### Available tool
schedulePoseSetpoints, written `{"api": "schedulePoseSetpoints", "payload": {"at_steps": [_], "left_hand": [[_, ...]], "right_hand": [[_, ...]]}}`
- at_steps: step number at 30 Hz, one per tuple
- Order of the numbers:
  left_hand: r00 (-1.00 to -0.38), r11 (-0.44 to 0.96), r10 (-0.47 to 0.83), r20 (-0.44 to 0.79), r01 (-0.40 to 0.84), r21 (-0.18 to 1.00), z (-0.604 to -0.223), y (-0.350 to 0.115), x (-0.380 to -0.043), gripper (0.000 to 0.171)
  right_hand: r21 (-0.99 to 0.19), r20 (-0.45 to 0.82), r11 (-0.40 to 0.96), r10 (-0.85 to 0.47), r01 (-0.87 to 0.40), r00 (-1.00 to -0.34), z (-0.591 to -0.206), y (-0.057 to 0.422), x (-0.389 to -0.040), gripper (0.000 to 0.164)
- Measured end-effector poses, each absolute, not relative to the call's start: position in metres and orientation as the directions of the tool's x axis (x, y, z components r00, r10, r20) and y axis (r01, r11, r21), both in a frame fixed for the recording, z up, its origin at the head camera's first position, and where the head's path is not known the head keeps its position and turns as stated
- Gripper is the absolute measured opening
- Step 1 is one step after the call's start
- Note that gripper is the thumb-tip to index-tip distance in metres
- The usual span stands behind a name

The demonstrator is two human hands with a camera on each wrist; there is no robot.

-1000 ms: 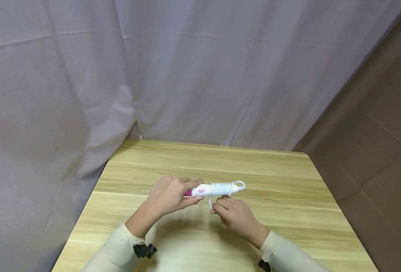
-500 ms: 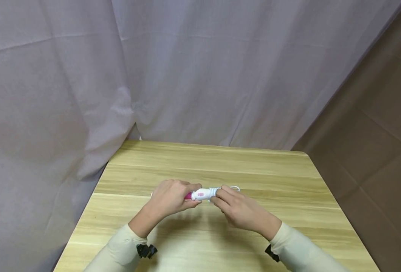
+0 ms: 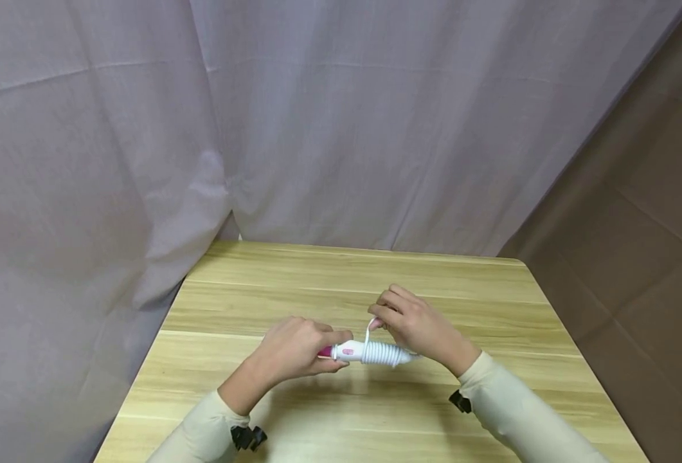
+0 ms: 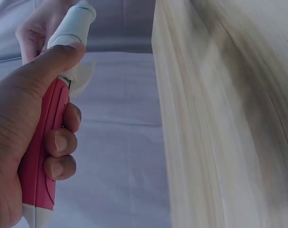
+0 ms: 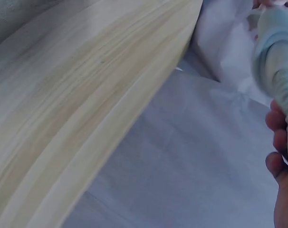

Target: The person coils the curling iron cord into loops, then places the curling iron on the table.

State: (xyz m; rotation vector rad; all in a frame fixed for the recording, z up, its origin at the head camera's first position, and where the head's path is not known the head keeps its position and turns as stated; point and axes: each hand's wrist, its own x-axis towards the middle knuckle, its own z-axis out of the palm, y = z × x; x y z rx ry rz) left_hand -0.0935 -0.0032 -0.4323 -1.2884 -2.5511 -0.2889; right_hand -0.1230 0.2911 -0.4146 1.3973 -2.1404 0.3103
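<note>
My left hand (image 3: pixel 296 350) grips a pink and white hair straightener (image 3: pixel 349 351) by its pink part, thumb and fingers curled round it. In the left wrist view the pink body (image 4: pixel 38 156) runs through the palm, with a white end below. Several turns of a white cord (image 3: pixel 382 354) are wound round the handle, which points right. Above the handle, my right hand (image 3: pixel 421 326) pinches a loose length of the cord, drawn up from the coil's left end. The right wrist view shows the cord-wrapped handle (image 5: pixel 277 52) from its end, partly cut off.
Both hands are over a light wood-grain table (image 3: pixel 248 283). Grey curtain (image 3: pixel 341 141) hangs behind and to the left, with brown cloth (image 3: pixel 636 257) on the right. A black strap piece (image 3: pixel 248 438) sits at the left sleeve.
My right hand has gone from below the handle, across it, to above it, taking the loose cord along. My left hand keeps its grip; the straightener has shifted slightly toward me.
</note>
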Motion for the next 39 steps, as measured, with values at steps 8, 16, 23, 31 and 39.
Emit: {"api": "schedulePoseSetpoints", "payload": {"at_steps": [8, 16, 23, 31, 39], "left_hand": [[-0.533, 0.557, 0.741, 0.409, 0.827, 0.068, -0.428, -0.003, -0.089, 0.035], [-0.539, 0.552, 0.686, 0.488, 0.823, 0.133, -0.422, -0.005, -0.089, 0.032], [-0.573, 0.583, 0.673, 0.467, 0.8, 0.142, -0.421, -0.006, -0.089, 0.039], [-0.604, 0.58, 0.658, 0.45, 0.787, 0.208, -0.423, -0.005, -0.091, 0.043], [-0.639, 0.579, 0.625, 0.449, 0.765, 0.282, -0.429, -0.002, -0.094, 0.039]], "right_hand": [[-0.148, 0.564, 0.313, -0.752, -0.938, -0.341, -0.426, 0.3, -0.136, 0.023], [-0.246, 0.689, 0.189, -0.656, -0.951, -0.308, -0.447, 0.29, -0.132, 0.021], [-0.334, 0.683, 0.275, -0.588, -0.901, -0.433, -0.465, 0.286, -0.119, 0.011], [-0.508, 0.578, 0.413, -0.488, -0.756, -0.654, -0.47, 0.282, -0.098, 0.031], [-0.655, 0.557, 0.339, -0.386, -0.675, -0.735, -0.478, 0.277, -0.087, 0.029]]}}
